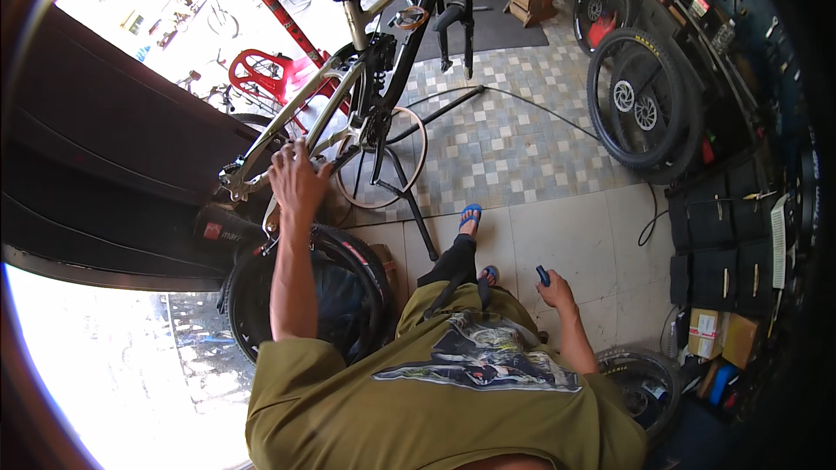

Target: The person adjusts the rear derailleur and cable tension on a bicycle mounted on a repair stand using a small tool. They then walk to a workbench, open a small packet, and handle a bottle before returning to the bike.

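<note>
Bicycle frame point(356, 26), raised upright ahead and to the left, beside a red post point(289, 24).
Frame judged rigid and fairly light for its bulk, its smooth finish possibly slick; best held by the thick main tubes point(406, 57). Left hand point(299, 181) at the rear stays point(296, 115), fingers spread, not clenched; contact cannot be confirmed. Right hand point(557, 291) low and well apart, fingers wrapped about a small dark blue handle point(543, 276), judged light and hard.
</note>
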The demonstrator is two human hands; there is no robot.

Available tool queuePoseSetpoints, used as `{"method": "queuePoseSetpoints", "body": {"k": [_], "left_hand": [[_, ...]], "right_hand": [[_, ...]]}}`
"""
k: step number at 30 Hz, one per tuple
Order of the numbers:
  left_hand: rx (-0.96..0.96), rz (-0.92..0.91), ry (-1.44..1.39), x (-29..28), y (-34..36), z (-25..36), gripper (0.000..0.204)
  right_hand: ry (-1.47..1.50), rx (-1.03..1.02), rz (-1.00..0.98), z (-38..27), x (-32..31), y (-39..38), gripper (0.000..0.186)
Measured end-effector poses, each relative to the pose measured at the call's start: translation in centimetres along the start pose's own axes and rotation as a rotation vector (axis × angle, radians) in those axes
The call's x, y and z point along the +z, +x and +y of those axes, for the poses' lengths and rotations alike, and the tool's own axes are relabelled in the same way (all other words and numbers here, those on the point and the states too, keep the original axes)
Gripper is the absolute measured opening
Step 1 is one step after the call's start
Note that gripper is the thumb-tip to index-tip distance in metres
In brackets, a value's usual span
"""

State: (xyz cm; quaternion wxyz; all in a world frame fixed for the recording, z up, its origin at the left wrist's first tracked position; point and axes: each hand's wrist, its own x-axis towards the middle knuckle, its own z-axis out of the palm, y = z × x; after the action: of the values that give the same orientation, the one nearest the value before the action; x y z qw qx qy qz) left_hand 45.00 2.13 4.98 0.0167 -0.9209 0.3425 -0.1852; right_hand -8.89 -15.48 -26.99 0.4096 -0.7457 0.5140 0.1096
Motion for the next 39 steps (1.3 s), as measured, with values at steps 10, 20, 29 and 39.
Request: {"method": "queuePoseSetpoints", "body": {"k": [10,20,29,39], "left_hand": [[-0.28,-0.255,-0.076,4.0,3.5,-2.4,0.038],[-0.281,-0.262,-0.048,3.9,2.6,-1.8,0.031],[-0.204,-0.205,0.026,4.7,3.0,-3.1,0.042],[0.236,-0.237,-0.221,12.1,-4.7,19.2,0.085]], "right_hand": [[0.071,0.044,-0.041,2.0,0.7,-2.4,0.04],[0.04,0.057,0.017,3.2,-2.1,-0.7,0.04],[0.119,0.121,0.093,4.0,-4.8,-0.7,0.044],[0.057,0.101,0.091,10.0,-5.1,0.0,0.042]]}}
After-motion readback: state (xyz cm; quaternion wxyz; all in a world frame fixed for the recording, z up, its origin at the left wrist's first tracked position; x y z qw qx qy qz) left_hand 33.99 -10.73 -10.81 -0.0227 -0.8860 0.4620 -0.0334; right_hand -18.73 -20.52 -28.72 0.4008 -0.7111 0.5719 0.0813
